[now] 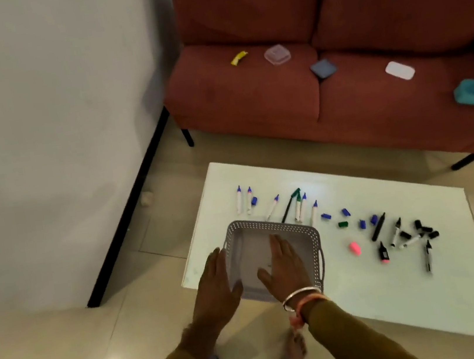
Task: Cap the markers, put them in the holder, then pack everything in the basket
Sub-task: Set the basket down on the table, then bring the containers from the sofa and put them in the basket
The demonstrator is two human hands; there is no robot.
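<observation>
Now both hands are open and flat: left hand (218, 277) on the side of the basket (305, 232), right hand (285, 267) inside. I judge it light, stiff plastic; better gripped by its handles. Markers (298, 208) lie uncapped on the tabletop (430, 288).

Low white rectangular table (354, 294) before me, grey perforated plastic basket (298, 228) at its near-left corner, uncapped blue, green and black markers (314, 212) in a loose row, loose caps (326, 216) scattered between, pink cap (355, 248).

Grey perforated plastic basket (298, 230) sits empty on the table's near-left; uncapped markers (298, 207) and seemingly loose caps (346, 212) lie scattered beyond.
</observation>
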